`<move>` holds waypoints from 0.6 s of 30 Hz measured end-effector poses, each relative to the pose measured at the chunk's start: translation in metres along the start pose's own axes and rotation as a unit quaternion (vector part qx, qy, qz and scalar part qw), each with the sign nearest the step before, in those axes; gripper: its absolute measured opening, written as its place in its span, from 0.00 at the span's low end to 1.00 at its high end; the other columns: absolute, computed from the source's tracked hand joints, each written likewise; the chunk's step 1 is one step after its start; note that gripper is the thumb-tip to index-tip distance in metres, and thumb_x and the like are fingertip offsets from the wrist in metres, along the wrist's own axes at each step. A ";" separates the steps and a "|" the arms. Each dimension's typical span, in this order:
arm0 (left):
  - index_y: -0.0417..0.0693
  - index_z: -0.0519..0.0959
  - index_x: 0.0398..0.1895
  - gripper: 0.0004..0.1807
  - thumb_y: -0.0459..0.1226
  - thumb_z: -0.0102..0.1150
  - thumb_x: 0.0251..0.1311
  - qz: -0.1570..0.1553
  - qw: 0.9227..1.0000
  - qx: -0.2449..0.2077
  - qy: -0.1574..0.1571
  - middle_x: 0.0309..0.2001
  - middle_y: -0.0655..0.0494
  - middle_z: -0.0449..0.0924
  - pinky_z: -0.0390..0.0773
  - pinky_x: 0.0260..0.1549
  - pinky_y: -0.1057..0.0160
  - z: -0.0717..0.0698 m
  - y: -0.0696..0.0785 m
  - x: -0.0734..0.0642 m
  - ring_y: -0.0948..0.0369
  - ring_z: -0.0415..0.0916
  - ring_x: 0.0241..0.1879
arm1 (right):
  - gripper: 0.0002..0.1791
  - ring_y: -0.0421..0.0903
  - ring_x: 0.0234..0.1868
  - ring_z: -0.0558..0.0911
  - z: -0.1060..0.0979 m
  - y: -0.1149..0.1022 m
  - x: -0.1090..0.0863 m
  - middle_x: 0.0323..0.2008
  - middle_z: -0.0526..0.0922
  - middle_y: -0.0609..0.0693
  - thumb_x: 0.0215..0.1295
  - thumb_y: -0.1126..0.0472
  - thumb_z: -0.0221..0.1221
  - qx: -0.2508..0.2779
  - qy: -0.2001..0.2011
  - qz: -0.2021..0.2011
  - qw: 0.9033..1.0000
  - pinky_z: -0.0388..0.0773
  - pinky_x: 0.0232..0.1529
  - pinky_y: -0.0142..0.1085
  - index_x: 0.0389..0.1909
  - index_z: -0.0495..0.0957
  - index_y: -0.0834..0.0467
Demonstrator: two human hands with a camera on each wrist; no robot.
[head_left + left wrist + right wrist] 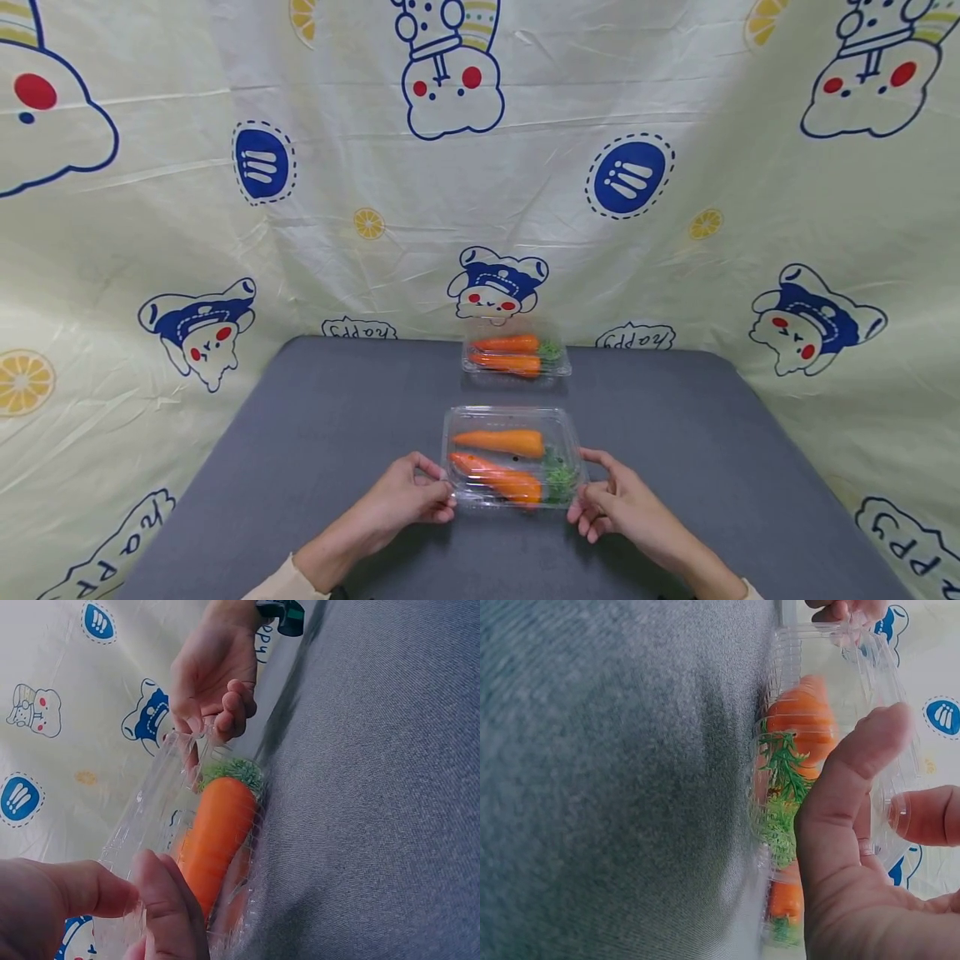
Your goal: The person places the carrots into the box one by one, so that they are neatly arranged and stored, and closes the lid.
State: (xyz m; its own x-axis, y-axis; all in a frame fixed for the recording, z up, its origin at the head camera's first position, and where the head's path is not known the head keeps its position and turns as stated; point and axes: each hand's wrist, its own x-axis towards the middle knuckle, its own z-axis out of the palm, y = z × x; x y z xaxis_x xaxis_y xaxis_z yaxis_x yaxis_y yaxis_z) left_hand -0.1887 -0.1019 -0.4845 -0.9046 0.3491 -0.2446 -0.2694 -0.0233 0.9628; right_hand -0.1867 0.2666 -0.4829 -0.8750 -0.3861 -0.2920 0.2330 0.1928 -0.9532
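Observation:
A clear plastic clamshell box (pixel 480 414) stands in front of me on the grey table. Inside lie two orange carrots, an upper one (pixel 498 442) and a lower one (pixel 498 479), with feathery green tops (pixel 558 482) at the right end. My left hand (pixel 412 493) pinches the box's near left corner; in the left wrist view its thumb and forefinger meet on the thin rim. At the right side, my right hand (pixel 611 500) grips the edge between thumb and fingers, its forefinger reaching along that side. The lid lies over the carrots.
Farther back, near the table's far edge, stands a second clear box (pixel 562 372) of carrots with green tops. A pale patterned cloth (pixel 525 192) hangs behind and beside the grey table (pixel 337 400).

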 end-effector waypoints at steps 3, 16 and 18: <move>0.36 0.68 0.54 0.14 0.23 0.62 0.75 0.003 1.000 -0.001 0.004 0.32 0.52 0.88 0.91 0.35 0.69 0.002 -0.001 0.001 0.66 0.87 0.30 | 0.45 0.44 0.34 0.87 0.001 0.000 0.000 0.38 0.93 0.51 0.91 0.63 0.50 0.002 0.004 0.004 1.000 0.90 0.39 0.38 0.94 0.35 0.67; 0.36 0.76 0.50 0.07 0.28 0.63 0.74 -0.046 0.999 -0.019 0.012 0.36 0.52 0.86 0.91 0.37 0.71 0.001 -0.002 0.000 0.67 0.86 0.32 | 0.18 0.40 0.25 0.82 0.000 0.001 -0.008 0.29 0.88 0.49 0.96 0.51 0.51 -0.036 0.018 0.068 0.997 0.82 0.29 0.34 0.53 0.78 0.63; 0.36 0.77 0.49 0.06 0.27 0.63 0.75 -0.049 0.999 -0.020 0.005 0.37 0.51 0.86 0.92 0.38 0.70 0.000 -0.002 0.001 0.67 0.87 0.33 | 0.21 0.40 0.26 0.82 -0.001 0.001 -0.008 0.29 0.88 0.49 0.96 0.51 0.50 -0.041 0.008 0.067 0.997 0.82 0.29 0.33 0.48 0.82 0.62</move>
State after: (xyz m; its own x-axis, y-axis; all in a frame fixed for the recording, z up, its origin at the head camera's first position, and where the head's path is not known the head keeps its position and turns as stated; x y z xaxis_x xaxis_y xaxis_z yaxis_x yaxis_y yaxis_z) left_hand -0.1885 -0.1016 -0.4867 -0.8770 0.3415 -0.3381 -0.3687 -0.0271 0.9291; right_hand -0.1795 0.2711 -0.4812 -0.8456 -0.3366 -0.4144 0.3132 0.3158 -0.8956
